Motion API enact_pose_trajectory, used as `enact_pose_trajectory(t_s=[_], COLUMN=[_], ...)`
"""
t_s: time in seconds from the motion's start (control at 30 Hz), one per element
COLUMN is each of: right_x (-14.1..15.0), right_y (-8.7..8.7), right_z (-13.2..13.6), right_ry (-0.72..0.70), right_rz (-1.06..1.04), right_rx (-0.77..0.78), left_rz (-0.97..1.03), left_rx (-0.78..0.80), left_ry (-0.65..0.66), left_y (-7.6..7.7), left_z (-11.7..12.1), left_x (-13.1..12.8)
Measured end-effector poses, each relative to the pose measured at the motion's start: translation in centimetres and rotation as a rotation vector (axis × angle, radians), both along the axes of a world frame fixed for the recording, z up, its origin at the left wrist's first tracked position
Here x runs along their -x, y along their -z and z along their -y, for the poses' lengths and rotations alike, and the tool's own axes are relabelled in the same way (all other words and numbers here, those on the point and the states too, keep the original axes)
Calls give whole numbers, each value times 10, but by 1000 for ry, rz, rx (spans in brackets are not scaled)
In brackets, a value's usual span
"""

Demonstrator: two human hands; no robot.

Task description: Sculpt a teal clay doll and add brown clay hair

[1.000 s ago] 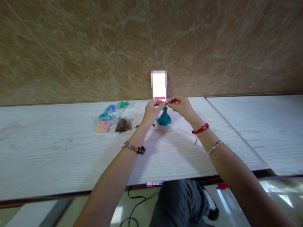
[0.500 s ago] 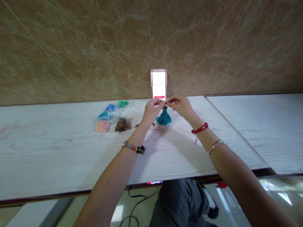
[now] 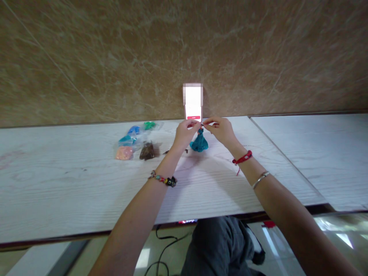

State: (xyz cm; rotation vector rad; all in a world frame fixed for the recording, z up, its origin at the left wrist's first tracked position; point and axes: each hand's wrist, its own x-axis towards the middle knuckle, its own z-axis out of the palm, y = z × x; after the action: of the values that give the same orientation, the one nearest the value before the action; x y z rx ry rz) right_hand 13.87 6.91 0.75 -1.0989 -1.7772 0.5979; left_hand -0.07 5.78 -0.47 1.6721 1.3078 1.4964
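Bags (image 3: 124,153), 5 on tbl (image 3: 71,195) left, 1 phone (image 3: 193,105) far ctr, base blocked by L hand (image 3: 184,135), dark scraps (image 3: 186,151) part hidden by L forearm (image 3: 140,211), 1 teal figure (image 3: 199,143) ctr under hands, R hand (image 3: 222,131) fingers pinching 1 dark bit (image 3: 202,124), L grip can't tell

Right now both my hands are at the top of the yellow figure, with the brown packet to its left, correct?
The figure is teal, not yellow, as the head view shows. Your left hand and right hand are at its top, and the brown packet is to its left.
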Motion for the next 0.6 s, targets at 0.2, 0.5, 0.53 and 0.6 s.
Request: enact_pose_trajectory(t_s=[0.2, 0.5, 0.53, 0.6], right_x=[1, 4, 5, 5], right_y=[-5, 1, 1, 1], right_z=[11, 17, 17, 17], right_ry=[68, 100, 101, 107], right_rz=[151, 167, 170, 176], right_rx=[-142, -207, -206, -207], left_rz=[-3, 22, 23, 21], left_rx=[10, -11, -12, -13], left_ry=[-25, -13, -14, -14], left_y=[0, -2, -2, -3], left_z=[-1, 2, 2, 3], left_x=[0, -1, -1, -1])
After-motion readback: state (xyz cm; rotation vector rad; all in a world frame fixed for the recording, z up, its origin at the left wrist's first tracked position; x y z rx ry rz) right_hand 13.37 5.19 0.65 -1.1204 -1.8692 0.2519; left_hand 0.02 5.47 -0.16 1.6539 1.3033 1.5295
